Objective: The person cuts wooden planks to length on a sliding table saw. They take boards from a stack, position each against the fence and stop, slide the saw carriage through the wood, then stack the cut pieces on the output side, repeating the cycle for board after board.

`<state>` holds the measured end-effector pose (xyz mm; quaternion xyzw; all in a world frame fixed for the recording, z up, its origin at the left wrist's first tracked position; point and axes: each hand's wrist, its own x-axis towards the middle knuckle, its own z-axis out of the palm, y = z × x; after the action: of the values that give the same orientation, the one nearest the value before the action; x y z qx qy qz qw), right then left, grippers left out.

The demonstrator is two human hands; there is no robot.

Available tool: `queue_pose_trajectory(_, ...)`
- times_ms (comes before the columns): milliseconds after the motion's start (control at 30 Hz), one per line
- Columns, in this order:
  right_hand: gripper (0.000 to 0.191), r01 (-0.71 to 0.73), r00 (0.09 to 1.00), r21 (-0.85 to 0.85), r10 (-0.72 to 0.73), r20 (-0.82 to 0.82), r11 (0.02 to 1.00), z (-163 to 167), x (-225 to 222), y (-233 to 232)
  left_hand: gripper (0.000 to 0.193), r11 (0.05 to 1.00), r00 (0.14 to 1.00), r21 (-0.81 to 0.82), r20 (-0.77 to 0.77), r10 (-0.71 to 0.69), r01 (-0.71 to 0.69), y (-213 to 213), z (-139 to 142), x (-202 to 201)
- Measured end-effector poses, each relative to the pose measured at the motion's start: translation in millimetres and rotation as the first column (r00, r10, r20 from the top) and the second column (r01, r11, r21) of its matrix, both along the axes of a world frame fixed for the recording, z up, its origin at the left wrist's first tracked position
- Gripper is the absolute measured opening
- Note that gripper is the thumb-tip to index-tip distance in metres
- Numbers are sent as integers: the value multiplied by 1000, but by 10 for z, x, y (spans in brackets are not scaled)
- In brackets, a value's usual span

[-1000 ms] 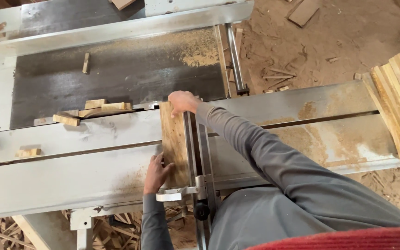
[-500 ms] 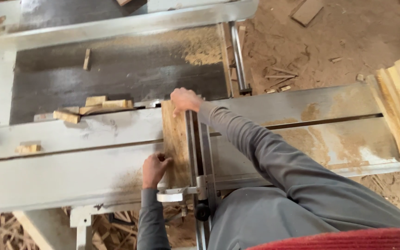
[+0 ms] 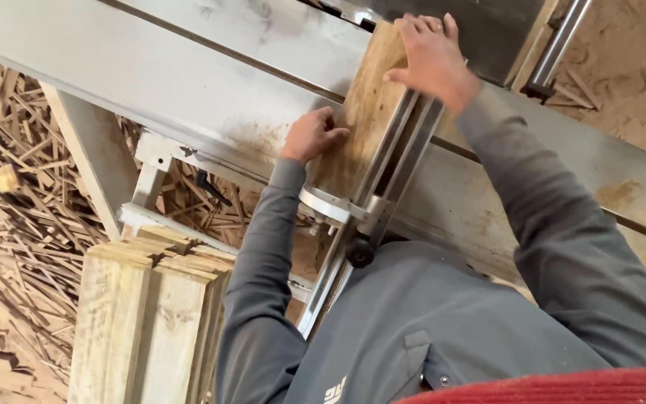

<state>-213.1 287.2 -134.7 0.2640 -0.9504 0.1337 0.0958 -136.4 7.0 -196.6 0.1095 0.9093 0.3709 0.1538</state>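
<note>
A light wooden board [image 3: 364, 120] lies flat on the grey metal saw table [image 3: 211, 82], set against a metal guide rail [image 3: 394, 161] with a black knob [image 3: 360, 252] at its near end. My left hand [image 3: 309, 136] presses on the board's left edge near me, fingers curled. My right hand [image 3: 431, 56] lies flat over the board's far end and the top of the rail. Both arms wear grey sleeves.
A stack of pale wooden planks [image 3: 147, 314] stands below the table at the lower left. Thin wood offcuts and strips [image 3: 9, 187] litter the floor on the left. Sawdust covers the ground [image 3: 622, 52] at the upper right, beside a metal tube [image 3: 558, 45].
The view has swung down and to the left, bringing the plank stack and floor scraps into sight. Both hands stay on the board against the rail.
</note>
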Motion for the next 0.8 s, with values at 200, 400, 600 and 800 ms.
queue_pose_trajectory(200, 20, -235, 970, -279, 243, -5, 931, -59, 1341, -366, 45, 998, 993, -41, -111, 47, -52, 38, -163, 120)
queue_pose_trajectory(400, 7, -285, 958, -319, 274, -80, 904, 0, 1645, -514, 43, 996, 988, -48, -134, 73, -80, 63, -230, 147)
queue_pose_trajectory(600, 7, -299, 954, -326, 275, -119, 897, 84, 1589, -498, 41, 997, 988, -25, -138, 65, -69, 67, -283, 132)
queue_pose_trajectory(800, 5, -309, 951, -372, 281, -130, 875, 100, 1622, -446, 41, 995, 989, -52, -126, 72, -80, 46, -323, 141)
